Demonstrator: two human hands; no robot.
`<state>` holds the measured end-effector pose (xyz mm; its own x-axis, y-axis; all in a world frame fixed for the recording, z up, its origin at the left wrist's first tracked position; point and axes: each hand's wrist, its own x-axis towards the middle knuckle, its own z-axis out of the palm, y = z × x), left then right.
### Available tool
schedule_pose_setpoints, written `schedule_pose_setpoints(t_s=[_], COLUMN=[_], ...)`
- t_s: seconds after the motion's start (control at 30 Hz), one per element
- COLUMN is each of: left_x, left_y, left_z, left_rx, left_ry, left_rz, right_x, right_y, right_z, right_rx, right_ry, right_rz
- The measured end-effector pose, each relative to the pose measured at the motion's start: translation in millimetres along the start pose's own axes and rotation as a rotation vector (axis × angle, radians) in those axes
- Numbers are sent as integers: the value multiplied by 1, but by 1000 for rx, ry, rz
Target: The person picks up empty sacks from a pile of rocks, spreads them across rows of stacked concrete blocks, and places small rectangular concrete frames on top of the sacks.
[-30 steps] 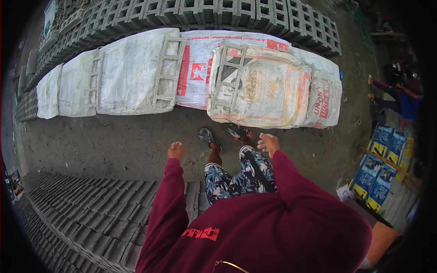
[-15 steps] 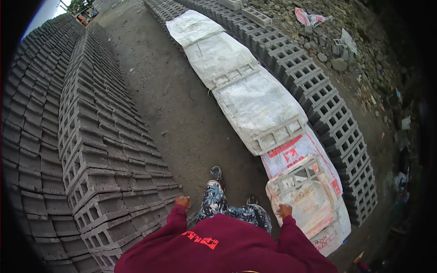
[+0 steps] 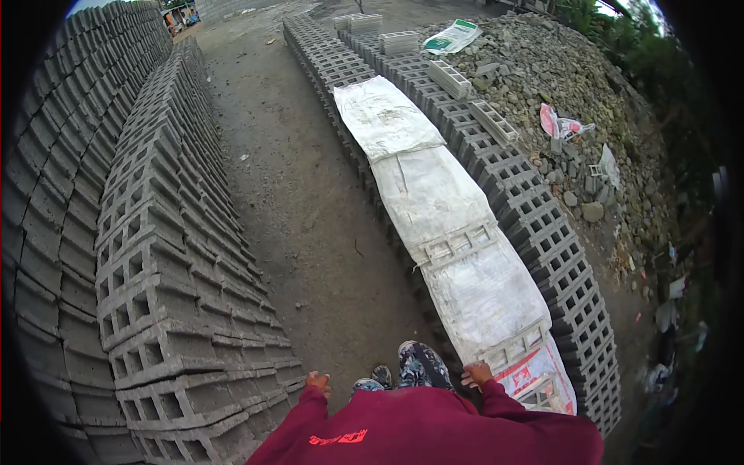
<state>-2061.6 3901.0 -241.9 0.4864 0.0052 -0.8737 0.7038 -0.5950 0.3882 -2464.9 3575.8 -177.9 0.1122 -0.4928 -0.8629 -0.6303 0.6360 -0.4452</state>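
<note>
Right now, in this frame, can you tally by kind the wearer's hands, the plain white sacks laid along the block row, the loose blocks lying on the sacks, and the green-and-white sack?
Left hand and right hand: 2
Plain white sacks: 3
Hollow blocks lying on sacks: 3
Green-and-white sack: 1
Total: 9

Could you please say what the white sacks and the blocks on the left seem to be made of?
The sacks look like thin plastic, perhaps woven, with a slight sheen and creases. The blocks seem to be matte grey concrete, judging by rough faces and square hollows.
</note>
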Motion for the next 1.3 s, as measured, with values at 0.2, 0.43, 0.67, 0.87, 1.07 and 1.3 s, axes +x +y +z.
schedule_pose_setpoints(t_s=[0.2,0.43,0.67,0.87,1.07,1.3], left_x=[105,158,238,343,470,657], left_y=[206,419,600,715,923,1368], left_z=[33,14,-57,-85,-139,-132], left_rx=[-183,-181,-467,-275,-611,-426], left_ry=[-120,-152,131,50,-135,-34], left_rz=[70,21,97,-112,-257,168], right_x=[105,259,340,408,436,541], right_y=[-140,-384,-814,-1075,-1211,-1305], right_z=[29,116,358,526,573,572], right_rx=[-117,-124,-353,-550,-655,-412], right_ry=[93,215,-186,-272,-276,-5], right_rz=[46,183,-384,-629,-359,144])
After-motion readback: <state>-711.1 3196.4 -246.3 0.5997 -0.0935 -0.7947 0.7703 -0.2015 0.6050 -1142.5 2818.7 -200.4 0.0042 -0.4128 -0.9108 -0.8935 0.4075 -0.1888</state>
